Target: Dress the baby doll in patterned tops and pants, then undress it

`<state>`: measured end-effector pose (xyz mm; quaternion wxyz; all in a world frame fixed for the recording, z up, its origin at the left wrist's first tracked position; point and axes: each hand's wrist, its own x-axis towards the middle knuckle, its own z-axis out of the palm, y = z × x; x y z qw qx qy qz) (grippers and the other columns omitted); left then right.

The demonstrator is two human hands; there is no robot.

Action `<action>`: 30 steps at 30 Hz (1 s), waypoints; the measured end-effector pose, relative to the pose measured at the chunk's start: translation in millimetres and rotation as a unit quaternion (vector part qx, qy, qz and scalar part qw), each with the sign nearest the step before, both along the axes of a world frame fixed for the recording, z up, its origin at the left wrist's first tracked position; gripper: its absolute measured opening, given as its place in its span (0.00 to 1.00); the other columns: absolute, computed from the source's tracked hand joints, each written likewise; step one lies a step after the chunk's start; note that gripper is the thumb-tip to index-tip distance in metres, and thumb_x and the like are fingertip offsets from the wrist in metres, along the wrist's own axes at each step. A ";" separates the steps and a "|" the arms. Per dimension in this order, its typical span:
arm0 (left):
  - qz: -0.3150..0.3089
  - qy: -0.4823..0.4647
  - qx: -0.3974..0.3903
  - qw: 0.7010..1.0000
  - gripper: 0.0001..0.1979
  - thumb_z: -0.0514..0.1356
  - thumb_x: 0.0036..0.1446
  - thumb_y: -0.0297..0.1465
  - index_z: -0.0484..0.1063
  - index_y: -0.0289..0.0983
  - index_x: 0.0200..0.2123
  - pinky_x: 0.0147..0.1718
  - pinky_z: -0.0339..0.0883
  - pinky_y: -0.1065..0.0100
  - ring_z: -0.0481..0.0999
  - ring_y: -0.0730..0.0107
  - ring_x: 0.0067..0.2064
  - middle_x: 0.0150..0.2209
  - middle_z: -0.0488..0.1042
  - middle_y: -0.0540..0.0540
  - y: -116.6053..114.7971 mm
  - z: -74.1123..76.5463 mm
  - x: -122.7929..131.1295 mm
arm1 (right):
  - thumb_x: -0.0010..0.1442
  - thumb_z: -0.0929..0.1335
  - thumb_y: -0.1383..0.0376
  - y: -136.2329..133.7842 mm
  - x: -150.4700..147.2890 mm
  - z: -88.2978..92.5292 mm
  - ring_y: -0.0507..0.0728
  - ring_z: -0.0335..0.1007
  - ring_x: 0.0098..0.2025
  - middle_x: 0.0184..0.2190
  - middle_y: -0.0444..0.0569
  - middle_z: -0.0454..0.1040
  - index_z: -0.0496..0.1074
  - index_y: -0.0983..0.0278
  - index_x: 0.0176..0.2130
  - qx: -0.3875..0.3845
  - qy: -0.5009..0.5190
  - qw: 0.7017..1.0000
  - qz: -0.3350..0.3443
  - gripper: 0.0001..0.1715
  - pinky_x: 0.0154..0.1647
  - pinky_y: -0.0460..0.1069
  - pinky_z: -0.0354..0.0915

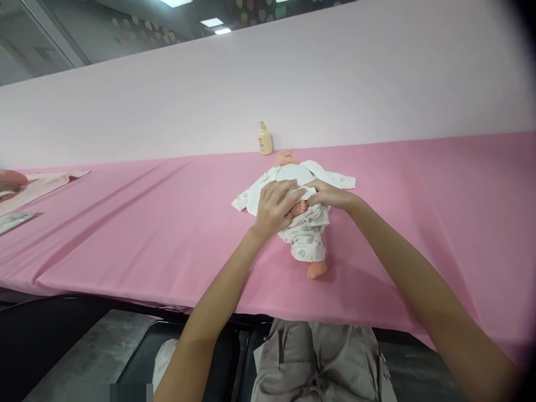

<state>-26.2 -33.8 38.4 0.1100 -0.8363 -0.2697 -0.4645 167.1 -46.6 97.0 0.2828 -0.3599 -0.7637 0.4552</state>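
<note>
A baby doll (286, 158) lies face up on the pink-covered table, its head toward the wall. It wears a white printed top (268, 181) with the sleeves spread out and white printed pants (307, 240). One bare foot shows at the end of the straight leg; the other foot is up between my hands. My left hand (275, 206) is closed over the pants at the raised leg, its fingers curved and their tips partly hidden. Opposite it, my right hand (329, 194) pinches the pants' fabric by that foot.
A pale yellow pump bottle (265, 139) stands by the white wall, near the doll's head. At the far left lie a pink cloth (46, 187), part of another doll (12, 178) and a flat packet (17, 220). Black chairs (209, 357) are below the table edge.
</note>
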 end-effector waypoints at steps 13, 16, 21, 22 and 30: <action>-0.067 -0.013 0.019 0.997 0.16 0.51 0.63 0.29 0.68 0.39 0.53 0.52 0.68 0.60 0.72 0.64 0.52 0.49 0.74 0.41 -9.2 -3.5 11.2 | 0.40 0.67 0.69 13.2 0.6 -16.8 0.55 0.68 0.34 0.29 0.44 0.73 0.73 0.66 0.29 -0.051 0.133 0.990 -0.001 0.11 0.35 0.48 0.63; -0.088 -0.007 0.023 0.996 0.21 0.49 0.60 0.23 0.64 0.38 0.56 0.55 0.66 0.60 0.70 0.64 0.55 0.52 0.72 0.41 -9.2 -2.8 11.9 | 0.41 0.67 0.70 13.3 0.4 -20.2 0.55 0.69 0.35 0.27 0.44 0.73 0.73 0.66 0.29 -0.061 0.145 0.987 -0.009 0.09 0.38 0.49 0.64; -0.108 0.024 -0.017 0.994 0.30 0.50 0.54 0.24 0.56 0.36 0.62 0.57 0.63 0.53 0.65 0.57 0.60 0.58 0.66 0.37 -13.7 1.6 12.8 | 0.40 0.66 0.71 13.3 3.4 -19.8 0.54 0.65 0.31 0.24 0.43 0.69 0.70 0.66 0.26 -0.089 0.164 0.982 0.004 0.06 0.33 0.48 0.63; -0.115 0.027 -0.023 0.993 0.30 0.50 0.54 0.25 0.55 0.36 0.62 0.57 0.63 0.53 0.65 0.57 0.60 0.57 0.65 0.36 -14.6 2.6 12.9 | 0.40 0.66 0.72 12.6 4.2 -18.1 0.53 0.64 0.31 0.24 0.43 0.68 0.69 0.66 0.26 -0.088 0.162 0.983 0.010 0.06 0.32 0.47 0.62; -0.071 -0.001 -0.019 0.997 0.25 0.59 0.55 0.39 0.63 0.37 0.55 0.52 0.66 0.55 0.71 0.56 0.53 0.50 0.72 0.38 -15.6 -3.1 17.0 | 0.41 0.66 0.71 -4.2 2.4 7.7 0.53 0.62 0.34 0.30 0.43 0.68 0.68 0.64 0.30 0.001 0.003 1.000 -0.023 0.11 0.31 0.47 0.59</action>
